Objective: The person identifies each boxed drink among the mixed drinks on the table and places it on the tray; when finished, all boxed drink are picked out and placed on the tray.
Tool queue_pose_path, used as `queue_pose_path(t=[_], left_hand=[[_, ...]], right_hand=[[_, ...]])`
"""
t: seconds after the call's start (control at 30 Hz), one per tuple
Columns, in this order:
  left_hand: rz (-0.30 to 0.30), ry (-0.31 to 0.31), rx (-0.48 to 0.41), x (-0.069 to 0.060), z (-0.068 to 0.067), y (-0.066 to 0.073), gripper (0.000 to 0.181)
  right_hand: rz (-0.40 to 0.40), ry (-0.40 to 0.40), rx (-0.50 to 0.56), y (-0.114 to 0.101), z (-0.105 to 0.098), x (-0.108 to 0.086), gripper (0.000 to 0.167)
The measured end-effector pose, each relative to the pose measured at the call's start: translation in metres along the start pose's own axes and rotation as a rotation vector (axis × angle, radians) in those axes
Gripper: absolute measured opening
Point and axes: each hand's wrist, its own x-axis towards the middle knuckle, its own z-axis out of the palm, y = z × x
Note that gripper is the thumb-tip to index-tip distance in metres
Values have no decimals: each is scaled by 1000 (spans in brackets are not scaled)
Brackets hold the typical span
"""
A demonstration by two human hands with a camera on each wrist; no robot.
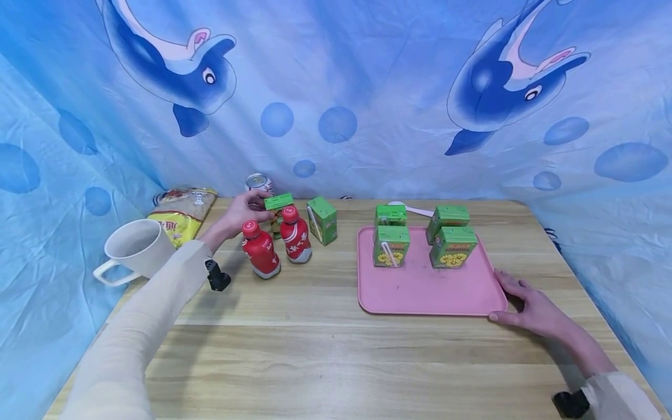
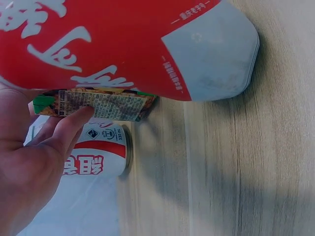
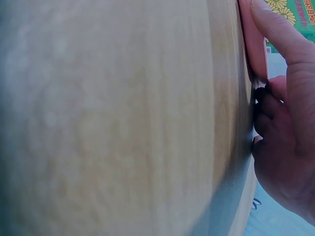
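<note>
At the back left, my left hand (image 1: 241, 214) holds a green drink carton (image 1: 279, 202) by its sides. Two red bottles (image 1: 261, 249) stand in front of this carton and partly hide it. In the left wrist view, fingers lie along the printed side of the carton (image 2: 106, 104), between a bottle (image 2: 98, 44) and a can (image 2: 101, 150). Whether the carton's base touches the table cannot be told. My right hand (image 1: 535, 309) grips the front right corner of a pink tray (image 1: 430, 294), its thumb at the front edge. Several green cartons (image 1: 454, 248) stand on the tray.
Another green carton (image 1: 322, 220) stands right of the bottles. A white mug (image 1: 139, 248) and a yellow snack bag (image 1: 184, 213) are at the left, near my left sleeve. Behind the tray lies a white spoon (image 1: 417, 210). A blue curtain (image 1: 336, 70) closes off the back.
</note>
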Motion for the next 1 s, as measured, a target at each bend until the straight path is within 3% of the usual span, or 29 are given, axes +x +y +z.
queue_pose_path(t=[0.27,0.53,1.0], left_hand=[[31,39,3,1,-6,-7,57],[31,44,12,-7,-13,5,59],[109,151,77,-21,-30,29,53]], right_hand=[[-22,17,-14,2,1,1,98],[-21,9,-11,-1,-1,0,99],[-20,5,-15,-1,-1,1,99]])
